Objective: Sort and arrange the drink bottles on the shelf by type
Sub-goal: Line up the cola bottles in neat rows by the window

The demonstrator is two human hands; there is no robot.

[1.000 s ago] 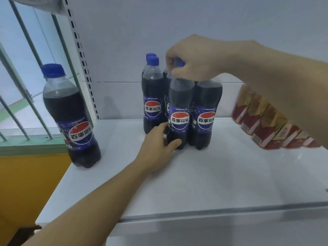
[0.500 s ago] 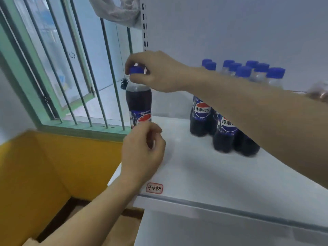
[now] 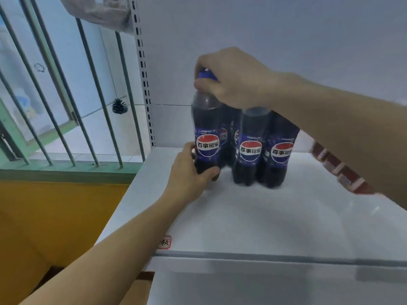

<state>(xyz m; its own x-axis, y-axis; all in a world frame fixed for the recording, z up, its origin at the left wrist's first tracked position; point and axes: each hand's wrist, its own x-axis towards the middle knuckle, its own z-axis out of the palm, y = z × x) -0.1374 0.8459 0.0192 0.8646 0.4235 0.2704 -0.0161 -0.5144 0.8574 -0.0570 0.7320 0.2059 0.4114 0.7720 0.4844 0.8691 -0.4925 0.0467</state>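
Head view shows me the stray cola bottle [image 3: 206, 137] now moved from the shelf's [image 3: 264, 221] left edge to beside the cola group [image 3: 262, 148] near the back. My right hand [image 3: 233, 78] fingers clasp its cap, my left hand [image 3: 189, 172] fingers wrap its base; this type looks nearly grouped.

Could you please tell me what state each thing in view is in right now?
Held cola bottle: upright, capped, at the left of the group.
Other cola bottles: upright, packed together on the shelf.
Right hand: grips the held bottle's blue cap.
Left hand: grips the held bottle's base.
Red-labelled bottles: blurred, mostly hidden behind the right arm.
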